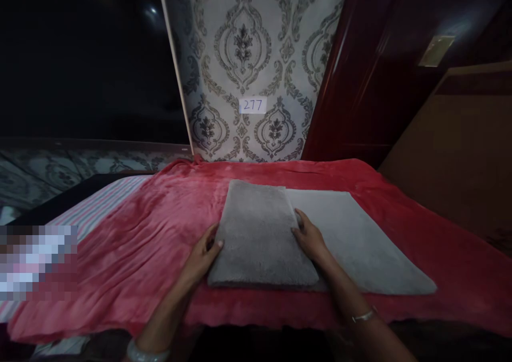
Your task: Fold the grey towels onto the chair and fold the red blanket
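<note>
A grey fluffy mat (360,239) lies on a red blanket (152,244), its left part folded over on top as a darker grey flap (260,234). My left hand (204,258) rests against the left edge of the folded flap, thumb on the pile. My right hand (308,239) presses on the flap's right edge, fingers flat where it meets the single layer. Neither hand has the mat lifted; it lies flat.
The red blanket covers a bed with a striped sheet (100,202) showing at the left. Behind stands patterned wallpaper with a label reading 277 (253,105). A dark red wooden door or cabinet (360,85) and a brown panel (460,154) stand at the right.
</note>
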Tool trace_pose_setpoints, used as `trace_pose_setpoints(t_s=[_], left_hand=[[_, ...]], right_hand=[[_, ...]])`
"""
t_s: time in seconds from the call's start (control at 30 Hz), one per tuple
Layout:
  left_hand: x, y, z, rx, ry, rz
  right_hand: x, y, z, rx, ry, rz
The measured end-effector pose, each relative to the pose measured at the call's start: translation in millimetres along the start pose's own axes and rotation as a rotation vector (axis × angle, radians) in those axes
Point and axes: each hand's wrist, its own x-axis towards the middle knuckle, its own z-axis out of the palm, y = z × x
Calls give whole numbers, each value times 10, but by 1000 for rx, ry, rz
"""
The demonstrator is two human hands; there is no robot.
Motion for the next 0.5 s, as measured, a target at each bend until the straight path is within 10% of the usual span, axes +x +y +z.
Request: trace_pose_setpoints(t_s=[0.27,0.5], left_hand=[[279,-143,-97,27,-118,-22],[986,100,-82,-104,-49,-226]], right_hand=[[-215,-239,-158,-474,-50,-89],[-347,-942,125,-383,-435,-647]])
